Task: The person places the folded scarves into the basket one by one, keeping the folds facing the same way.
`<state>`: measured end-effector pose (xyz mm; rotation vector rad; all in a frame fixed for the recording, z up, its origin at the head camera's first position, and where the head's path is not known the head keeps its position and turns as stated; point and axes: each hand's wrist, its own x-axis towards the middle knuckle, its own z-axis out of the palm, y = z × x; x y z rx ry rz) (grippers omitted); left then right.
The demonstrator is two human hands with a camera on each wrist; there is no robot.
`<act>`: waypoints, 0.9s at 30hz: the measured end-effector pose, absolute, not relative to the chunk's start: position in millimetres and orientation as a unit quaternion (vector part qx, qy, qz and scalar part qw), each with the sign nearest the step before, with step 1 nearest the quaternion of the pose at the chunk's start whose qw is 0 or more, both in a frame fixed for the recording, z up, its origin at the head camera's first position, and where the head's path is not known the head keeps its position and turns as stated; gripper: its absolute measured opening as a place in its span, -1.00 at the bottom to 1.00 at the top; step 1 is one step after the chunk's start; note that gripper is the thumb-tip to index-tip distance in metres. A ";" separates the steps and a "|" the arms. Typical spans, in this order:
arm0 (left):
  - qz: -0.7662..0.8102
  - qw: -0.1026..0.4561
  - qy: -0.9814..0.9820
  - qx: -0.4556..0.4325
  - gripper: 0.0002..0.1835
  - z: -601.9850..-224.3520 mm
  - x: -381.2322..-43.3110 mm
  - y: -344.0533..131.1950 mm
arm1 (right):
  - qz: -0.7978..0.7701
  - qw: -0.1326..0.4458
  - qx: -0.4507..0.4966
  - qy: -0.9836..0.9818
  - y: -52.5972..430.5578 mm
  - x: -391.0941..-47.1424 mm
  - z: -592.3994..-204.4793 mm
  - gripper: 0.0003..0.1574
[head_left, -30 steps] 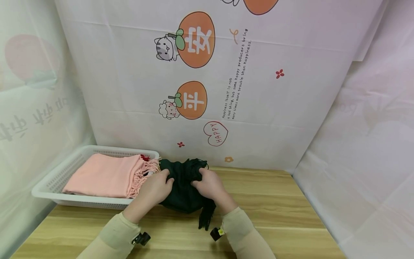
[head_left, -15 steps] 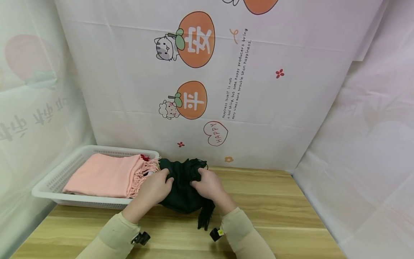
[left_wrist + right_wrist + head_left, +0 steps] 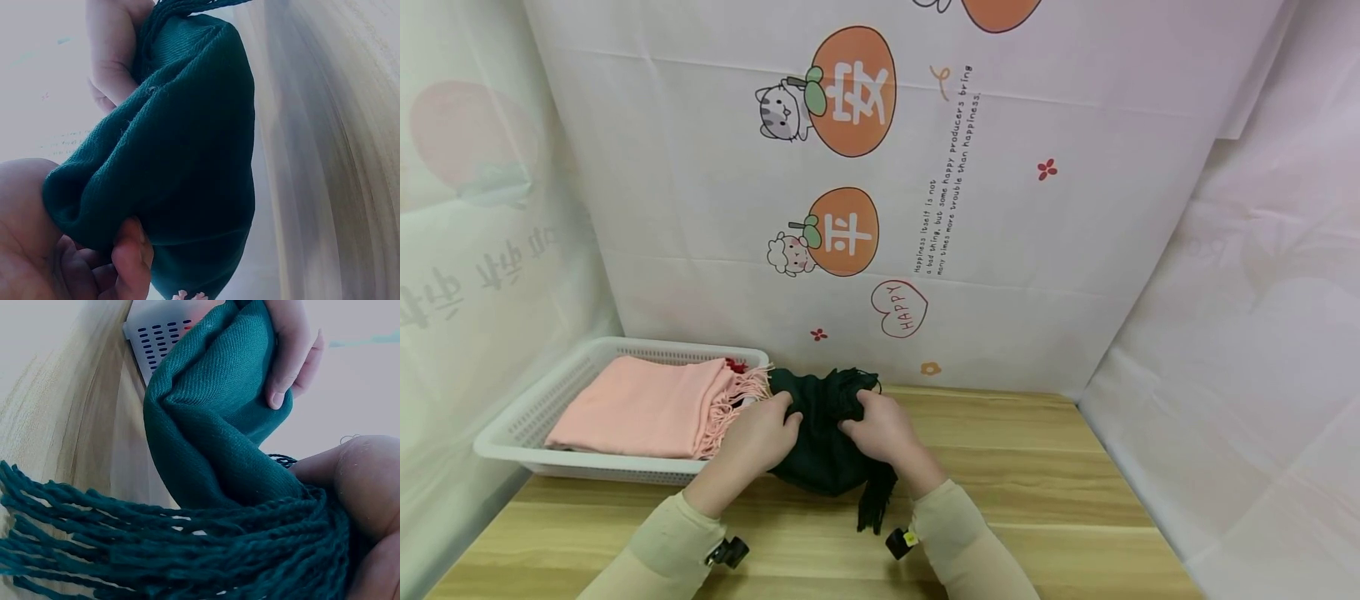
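Observation:
A dark green scarf (image 3: 823,446) with twisted fringe is bunched between both hands just right of the basket. My left hand (image 3: 766,433) grips its left part, thumb on the near side; in the left wrist view the fingers (image 3: 132,256) curl round a fold of the cloth. My right hand (image 3: 880,429) grips the fringed end at the right. Long fringe strands (image 3: 187,544) hang below that hand and fill the lower part of the right wrist view. The scarf sags between the hands, close over the table.
A white perforated basket (image 3: 512,450) stands at the left, holding a folded pink scarf (image 3: 640,408) with fringe and a bit of red fringe (image 3: 735,365) behind it. The wooden table (image 3: 1037,483) meets a white printed cloth backdrop (image 3: 1000,333) at the back.
My right hand has shifted very slightly left with its end of the scarf, and the fringe with it. The left hand stays in place.

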<state>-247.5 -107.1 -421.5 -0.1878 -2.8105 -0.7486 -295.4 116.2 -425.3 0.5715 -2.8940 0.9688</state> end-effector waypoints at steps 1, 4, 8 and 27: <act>-0.256 0.113 -0.958 -0.064 -0.74 -421.3 -247.3 -107.3 | 0.312 0.018 0.185 -0.932 116.0 -295.5 -425.4 -0.71; -0.259 0.111 -0.957 -0.064 -0.73 -420.4 -246.8 -107.8 | 0.312 0.018 0.187 -0.931 115.3 -295.1 -425.4 -0.70; -0.264 0.112 -0.956 -0.068 -0.72 -418.8 -245.8 -108.6 | 0.310 0.018 0.189 -0.931 114.8 -295.0 -426.7 -0.65; -0.261 0.101 -0.958 -0.064 -0.67 -412.3 -244.8 -113.2 | 0.310 0.028 0.199 -0.929 112.7 -293.8 -429.7 -0.74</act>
